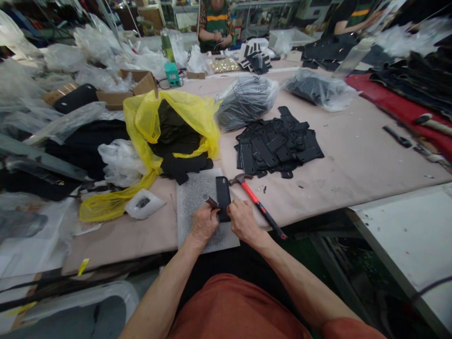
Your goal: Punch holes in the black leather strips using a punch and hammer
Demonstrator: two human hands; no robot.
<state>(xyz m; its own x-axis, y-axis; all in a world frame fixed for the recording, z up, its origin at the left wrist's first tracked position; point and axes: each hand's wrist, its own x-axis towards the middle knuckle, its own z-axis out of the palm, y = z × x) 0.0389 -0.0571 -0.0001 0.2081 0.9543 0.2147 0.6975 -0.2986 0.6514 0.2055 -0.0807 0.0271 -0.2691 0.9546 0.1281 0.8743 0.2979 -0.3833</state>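
A black flat piece [222,190] lies upright in view on a speckled grey board [190,193] at the table's front edge. My left hand [205,221] is closed around a short metal tool [211,201], whose end points up and left beside the piece. On the piece's right edge my right hand [243,218] is closed, its fingertips pinching the lower part. A hammer [257,203] with a red and black handle rests just right of the piece, head toward the back. Behind it is a heap of similar black pieces [278,143].
A yellow bag [141,117] with dark pieces stands behind the board. Two clear bags [247,101] of dark items lie farther back. A small white packet [144,204] sits left. Across the table, a person's hands [219,38] are visible. Dark material lies on red cloth [399,103] at right.
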